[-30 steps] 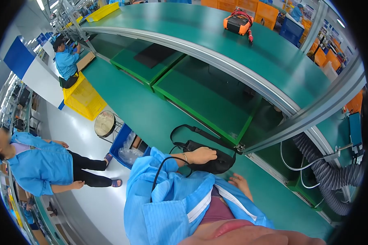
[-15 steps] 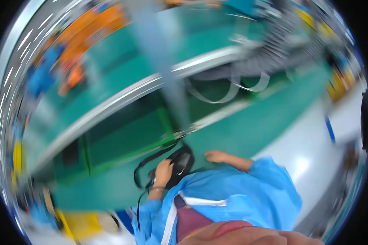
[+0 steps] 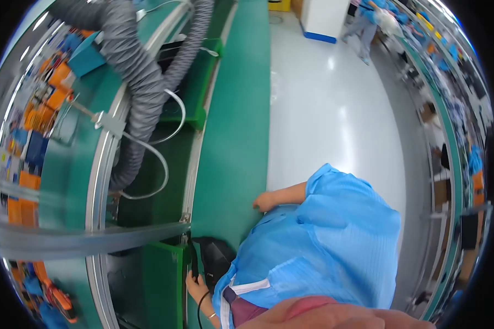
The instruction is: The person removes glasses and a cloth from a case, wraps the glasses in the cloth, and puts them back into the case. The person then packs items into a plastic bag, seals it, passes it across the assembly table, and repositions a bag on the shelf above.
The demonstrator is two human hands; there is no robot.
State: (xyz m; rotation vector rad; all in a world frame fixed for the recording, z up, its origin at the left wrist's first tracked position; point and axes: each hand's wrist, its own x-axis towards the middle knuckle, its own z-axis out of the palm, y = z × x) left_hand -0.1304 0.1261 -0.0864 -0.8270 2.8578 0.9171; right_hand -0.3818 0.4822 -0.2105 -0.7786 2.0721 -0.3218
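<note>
At the bottom left, my left hand point(image 3: 196, 284) has its fingers closed on a black strap point(image 3: 194, 262). The strap lies beside a dark black bag point(image 3: 215, 257), which sits against my blue gown point(image 3: 335, 241) on the green bench edge point(image 3: 230, 164). A thin black cable point(image 3: 200, 307) curves past my left wrist. Over the bench's right edge, my right hand point(image 3: 265, 202) is loosely curled, with nothing visible in it; its palm side is hidden.
A grey ribbed hose point(image 3: 140, 71) and white tubes point(image 3: 162, 170) hang over the bench. A metal post point(image 3: 93, 241) crosses at left, near a green tray point(image 3: 164, 247). Pale floor point(image 3: 335, 109) runs along the right. A person point(image 3: 362, 27) stands far back.
My view has swung to the right, showing more floor. My left hand has shifted from the bag's body to its strap. My right hand stays curled over the bench.
</note>
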